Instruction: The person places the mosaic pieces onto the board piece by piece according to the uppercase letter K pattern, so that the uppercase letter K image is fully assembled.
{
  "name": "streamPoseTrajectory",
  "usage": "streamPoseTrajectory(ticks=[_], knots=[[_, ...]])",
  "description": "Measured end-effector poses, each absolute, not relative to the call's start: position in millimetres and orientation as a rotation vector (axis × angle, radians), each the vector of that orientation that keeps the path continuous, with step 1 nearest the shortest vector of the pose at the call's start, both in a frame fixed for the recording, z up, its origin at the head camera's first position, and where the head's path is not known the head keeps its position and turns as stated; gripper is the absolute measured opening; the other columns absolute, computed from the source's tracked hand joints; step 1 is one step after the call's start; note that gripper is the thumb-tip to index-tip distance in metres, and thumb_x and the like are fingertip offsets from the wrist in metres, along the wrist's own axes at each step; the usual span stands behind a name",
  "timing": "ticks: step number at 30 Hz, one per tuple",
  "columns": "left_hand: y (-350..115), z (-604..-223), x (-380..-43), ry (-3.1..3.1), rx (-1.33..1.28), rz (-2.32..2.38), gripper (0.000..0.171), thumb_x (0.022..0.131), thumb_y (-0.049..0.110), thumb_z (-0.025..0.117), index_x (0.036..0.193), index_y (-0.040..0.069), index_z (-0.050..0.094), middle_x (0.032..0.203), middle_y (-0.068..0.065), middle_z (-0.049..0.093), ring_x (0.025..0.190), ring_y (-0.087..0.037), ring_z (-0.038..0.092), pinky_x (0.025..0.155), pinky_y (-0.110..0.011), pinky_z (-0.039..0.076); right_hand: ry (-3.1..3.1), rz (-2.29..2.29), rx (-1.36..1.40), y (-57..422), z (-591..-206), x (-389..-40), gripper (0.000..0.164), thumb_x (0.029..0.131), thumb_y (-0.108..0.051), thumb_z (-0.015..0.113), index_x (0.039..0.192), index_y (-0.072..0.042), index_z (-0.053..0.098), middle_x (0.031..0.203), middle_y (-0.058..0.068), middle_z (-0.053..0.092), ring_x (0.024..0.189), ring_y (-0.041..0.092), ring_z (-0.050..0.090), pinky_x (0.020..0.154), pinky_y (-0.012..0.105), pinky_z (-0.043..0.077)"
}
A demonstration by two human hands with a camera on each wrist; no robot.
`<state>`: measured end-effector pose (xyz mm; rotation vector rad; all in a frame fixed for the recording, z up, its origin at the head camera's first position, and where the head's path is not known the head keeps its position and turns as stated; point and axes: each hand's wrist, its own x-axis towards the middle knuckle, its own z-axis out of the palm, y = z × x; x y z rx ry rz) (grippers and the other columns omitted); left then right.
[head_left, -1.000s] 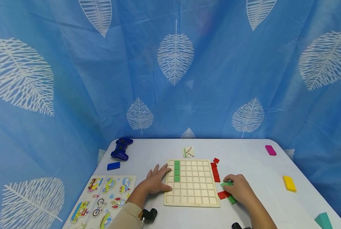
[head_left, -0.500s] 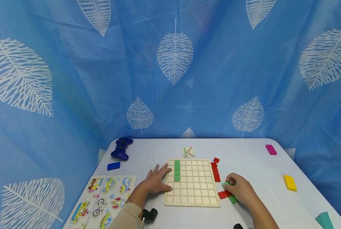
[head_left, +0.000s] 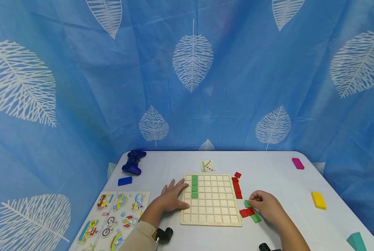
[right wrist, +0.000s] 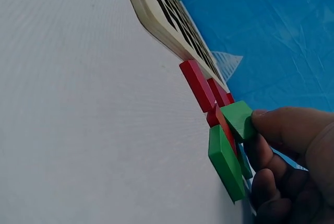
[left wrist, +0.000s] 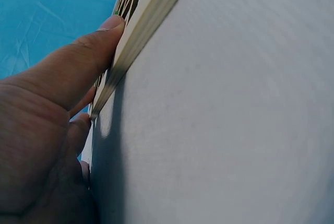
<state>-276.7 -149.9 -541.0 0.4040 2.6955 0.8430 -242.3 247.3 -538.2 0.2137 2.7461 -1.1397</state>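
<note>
A pale wooden grid board [head_left: 218,211] lies mid-table, with several green tiles [head_left: 194,188] in one column near its left side. My left hand [head_left: 171,198] rests on the board's left edge, fingers spread and thumb lying on the rim [left wrist: 112,62]. Just right of the board, my right hand [head_left: 267,205] pinches a green tile [right wrist: 239,119] between thumb and fingertips, raised at a tilt over the loose pieces. Under and beside it lie red tiles [head_left: 244,213] and another green tile [head_left: 255,218]. The palm side of the right hand is hidden in the head view.
More red tiles [head_left: 237,190] line the board's right edge. A small pattern card [head_left: 207,165] lies behind the board. At left are a game controller [head_left: 133,162], a blue block [head_left: 125,181] and a picture puzzle [head_left: 111,216]. Yellow [head_left: 318,200], magenta [head_left: 298,163] and teal [head_left: 356,241] blocks sit at right.
My right hand has drawn slightly to the right, uncovering more of the red and green tiles beneath it. My left hand stays on the board's edge.
</note>
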Motion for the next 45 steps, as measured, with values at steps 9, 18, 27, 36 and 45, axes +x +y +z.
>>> streamPoseTrajectory(ticks=[9, 18, 27, 36, 45], knots=[[-151.3, -541.9, -276.1, 2.702, 0.399, 0.841, 0.089, 0.082, 0.047, 0.088, 0.157, 0.025, 0.046, 0.175, -0.001, 0.025, 0.163, -0.040, 0.005, 0.128, -0.066, 0.004, 2.733, -1.233, 0.242, 237.4, -535.2, -242.4, 0.018, 0.097, -0.032, 0.075, 0.100, -0.014, 0.070, 0.090, 0.002, 0.064, 0.090, 0.021, 0.056, 0.069, 0.031, 0.045], [-151.6, -540.8, -276.2, 2.695, 0.384, 0.837, 0.089, 0.082, 0.048, 0.087, 0.158, 0.026, 0.046, 0.175, 0.000, 0.024, 0.163, -0.039, 0.004, 0.128, -0.065, 0.004, 2.643, -1.452, 0.250, 201.1, -529.0, -245.3, 0.016, 0.098, -0.030, 0.073, 0.101, -0.014, 0.071, 0.095, 0.004, 0.066, 0.094, 0.023, 0.055, 0.070, 0.032, 0.044], [-153.3, -542.8, -276.2, 2.700, 0.391, 0.833, 0.089, 0.082, 0.047, 0.088, 0.158, 0.025, 0.047, 0.175, -0.001, 0.025, 0.163, -0.039, 0.005, 0.128, -0.066, 0.004, 2.571, -1.609, 0.113, 144.9, -527.5, -244.9, 0.011, 0.097, -0.025, 0.074, 0.095, -0.015, 0.070, 0.093, 0.001, 0.067, 0.091, 0.020, 0.056, 0.073, 0.033, 0.045], [-153.2, -541.8, -276.9, 2.694, 0.398, 0.837, 0.090, 0.082, 0.048, 0.087, 0.158, 0.025, 0.046, 0.175, -0.001, 0.024, 0.163, -0.039, 0.004, 0.128, -0.065, 0.003, 2.470, -1.723, 0.029, 99.6, -534.2, -247.4, 0.012, 0.096, -0.024, 0.076, 0.093, -0.013, 0.071, 0.088, 0.002, 0.068, 0.084, 0.019, 0.057, 0.068, 0.030, 0.047], [-151.6, -540.5, -279.0, 2.700, 0.434, 0.818, 0.088, 0.083, 0.049, 0.086, 0.158, 0.024, 0.046, 0.175, -0.002, 0.024, 0.163, -0.040, 0.005, 0.128, -0.066, 0.004, 2.494, -1.659, -0.045, 72.0, -538.4, -245.0, 0.010, 0.095, -0.018, 0.076, 0.089, -0.012, 0.070, 0.085, 0.000, 0.067, 0.076, 0.018, 0.056, 0.064, 0.030, 0.047]])
